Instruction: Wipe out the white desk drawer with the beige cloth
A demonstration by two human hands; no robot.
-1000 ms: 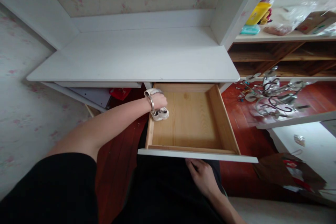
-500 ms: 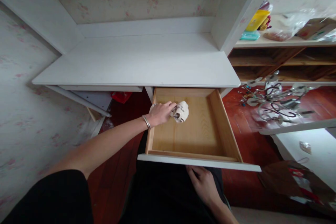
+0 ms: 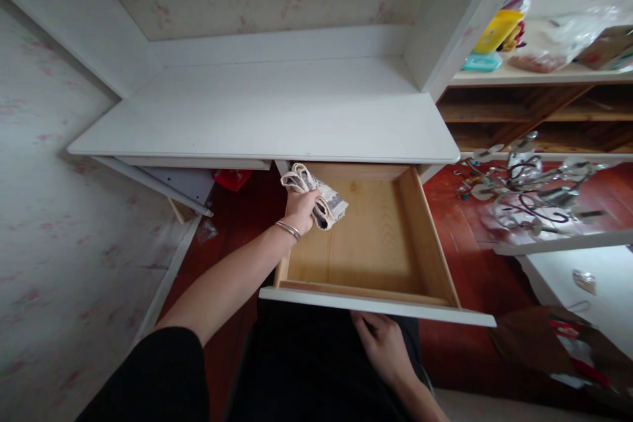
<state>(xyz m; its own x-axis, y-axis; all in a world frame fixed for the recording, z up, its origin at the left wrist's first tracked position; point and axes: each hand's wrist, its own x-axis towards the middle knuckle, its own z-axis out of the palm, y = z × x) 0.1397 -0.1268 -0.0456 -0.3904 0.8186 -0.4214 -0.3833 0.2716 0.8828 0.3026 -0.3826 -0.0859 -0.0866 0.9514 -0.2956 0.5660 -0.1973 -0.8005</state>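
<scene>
My left hand (image 3: 301,210) is closed around a folded cloth (image 3: 330,206), pale with dark markings, whose layers stick out on both sides of the fingers. It is over the left part of an open wooden drawer (image 3: 376,237). Whether the cloth touches the wood, I cannot tell. Below the drawer's white front panel (image 3: 395,308) is my right hand (image 3: 383,343), its fingers curled against the panel's lower edge; the fingertips are hidden behind it.
Above the drawer is a white desk top (image 3: 277,112) with side uprights. A chandelier (image 3: 539,191) lies on the red floor to the right. Behind it stands a low shelf unit (image 3: 524,79) with bags and a box on top. A brown bag (image 3: 529,343) is at lower right.
My left hand has turned and shifted slightly, swinging the cloth toward the drawer's back left, so more of its folds show. My right hand has stayed at the drawer front.
</scene>
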